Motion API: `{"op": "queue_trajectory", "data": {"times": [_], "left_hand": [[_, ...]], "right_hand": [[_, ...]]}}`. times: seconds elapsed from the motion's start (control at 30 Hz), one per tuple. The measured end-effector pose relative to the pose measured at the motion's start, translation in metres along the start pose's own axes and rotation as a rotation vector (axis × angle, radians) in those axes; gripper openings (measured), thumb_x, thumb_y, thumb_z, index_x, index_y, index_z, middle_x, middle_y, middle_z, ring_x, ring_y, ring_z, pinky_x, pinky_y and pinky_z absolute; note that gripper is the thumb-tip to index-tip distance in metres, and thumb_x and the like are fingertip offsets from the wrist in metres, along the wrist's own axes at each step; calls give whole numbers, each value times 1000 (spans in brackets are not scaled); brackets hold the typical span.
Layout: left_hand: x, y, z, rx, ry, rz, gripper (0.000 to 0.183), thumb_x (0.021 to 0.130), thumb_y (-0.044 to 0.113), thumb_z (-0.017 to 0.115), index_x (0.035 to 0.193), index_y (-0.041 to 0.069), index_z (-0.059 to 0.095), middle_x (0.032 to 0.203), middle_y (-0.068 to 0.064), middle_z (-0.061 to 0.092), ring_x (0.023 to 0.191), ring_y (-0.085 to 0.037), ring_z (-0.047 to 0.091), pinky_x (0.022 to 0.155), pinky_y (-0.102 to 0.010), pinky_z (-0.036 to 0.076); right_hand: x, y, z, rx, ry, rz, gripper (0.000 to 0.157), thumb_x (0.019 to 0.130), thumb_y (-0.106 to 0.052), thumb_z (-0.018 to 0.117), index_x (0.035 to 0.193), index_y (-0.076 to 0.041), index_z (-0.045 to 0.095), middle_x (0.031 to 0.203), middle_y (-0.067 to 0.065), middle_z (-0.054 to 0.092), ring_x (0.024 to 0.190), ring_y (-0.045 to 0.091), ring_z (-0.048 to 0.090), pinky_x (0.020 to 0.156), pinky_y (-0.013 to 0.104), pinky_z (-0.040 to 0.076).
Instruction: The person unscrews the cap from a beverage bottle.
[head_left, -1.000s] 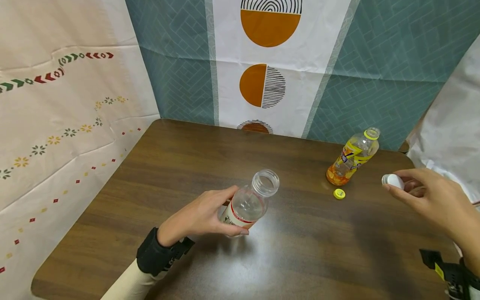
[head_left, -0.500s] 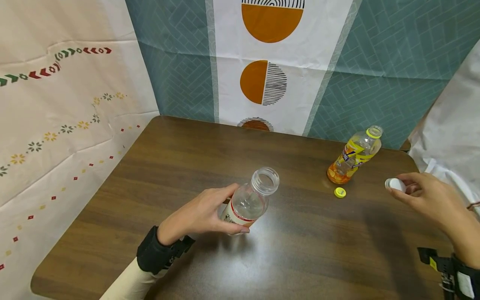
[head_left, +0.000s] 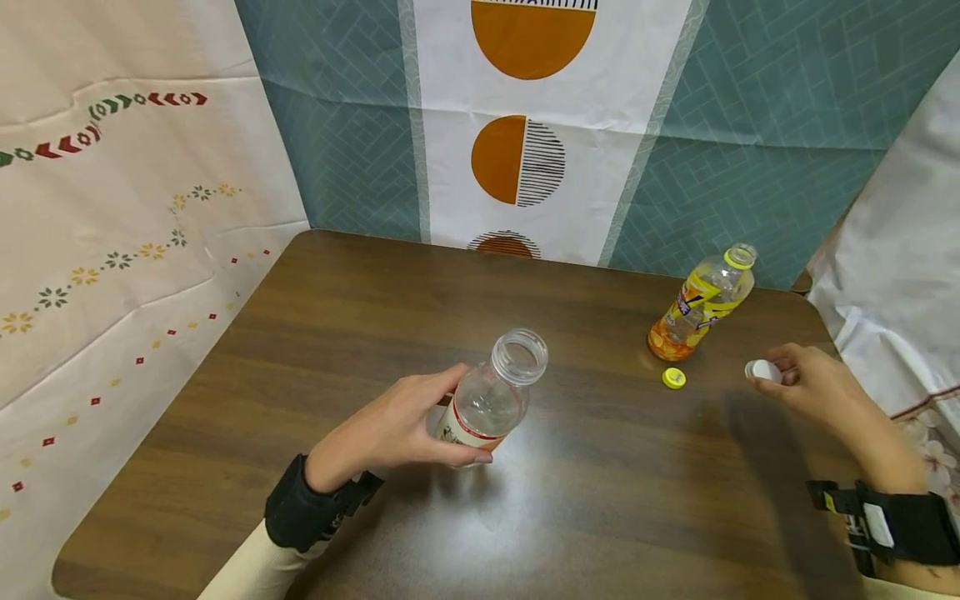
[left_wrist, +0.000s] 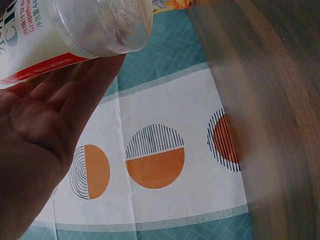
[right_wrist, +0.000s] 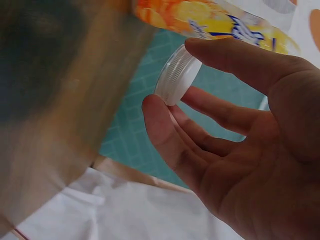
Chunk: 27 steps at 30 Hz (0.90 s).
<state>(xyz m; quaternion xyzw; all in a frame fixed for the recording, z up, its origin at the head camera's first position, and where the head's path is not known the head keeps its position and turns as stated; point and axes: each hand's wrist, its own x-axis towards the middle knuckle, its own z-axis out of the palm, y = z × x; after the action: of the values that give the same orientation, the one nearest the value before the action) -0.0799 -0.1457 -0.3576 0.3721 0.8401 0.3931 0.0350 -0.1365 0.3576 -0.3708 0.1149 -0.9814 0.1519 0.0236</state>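
Observation:
A clear plastic bottle (head_left: 487, 404) with a cream and red label stands uncapped near the middle of the table. My left hand (head_left: 401, 425) grips it round the label, thumb on the near side; the left wrist view shows the bottle (left_wrist: 85, 30) above the palm. Over the right part of the table, my right hand (head_left: 813, 387) pinches a white bottle cap (head_left: 763, 372) by its edge. In the right wrist view the ridged side of the cap (right_wrist: 175, 75) shows between thumb and fingertips. Beyond it stands an open yellow-labelled drink bottle (head_left: 701, 304).
A small yellow cap (head_left: 673, 378) lies on the brown wooden table (head_left: 360, 317) in front of the yellow-labelled bottle. A patterned teal and white cloth (head_left: 345, 125) hangs behind the table, and pale cloths hang at both sides.
My right hand has moved lower and a little nearer the table with the white cap still pinched. The left hand keeps its grip on the clear bottle. The head view has shifted slightly.

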Motion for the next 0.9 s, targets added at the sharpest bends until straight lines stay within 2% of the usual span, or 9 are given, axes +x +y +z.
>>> {"op": "queue_trajectory", "data": {"times": [0.13,0.33,0.67,0.9], "left_hand": [[-3,1,0,-18,7,-16,57,71,50,76,114,24,49,98,15,62,86,-1,58,71,-31,53],[-8,1,-2,-19,25,-31,57,71,51,75,115,25,50,99,16,62,86,-1,58,71,-30,53],[-7,1,-2,-14,16,4,56,72,50,75,114,23,49,99,13,63,87,-1,58,72,-32,53],[-6,1,-5,-8,20,5,57,72,50,75,115,22,49,100,13,63,88,-2,58,73,-33,53]], "right_hand": [[7,4,11,-18,-47,5,42,76,-15,74,97,17,57,74,20,62,65,29,56,54,43,45],[14,5,25,2,-113,16,40,77,-15,73,99,15,58,80,24,63,71,33,58,59,48,46],[11,9,36,17,-114,12,38,74,-13,74,97,13,59,77,19,64,69,29,58,58,44,45],[11,11,40,7,-127,29,39,74,-14,74,98,13,59,79,20,63,70,30,58,59,44,45]]}}
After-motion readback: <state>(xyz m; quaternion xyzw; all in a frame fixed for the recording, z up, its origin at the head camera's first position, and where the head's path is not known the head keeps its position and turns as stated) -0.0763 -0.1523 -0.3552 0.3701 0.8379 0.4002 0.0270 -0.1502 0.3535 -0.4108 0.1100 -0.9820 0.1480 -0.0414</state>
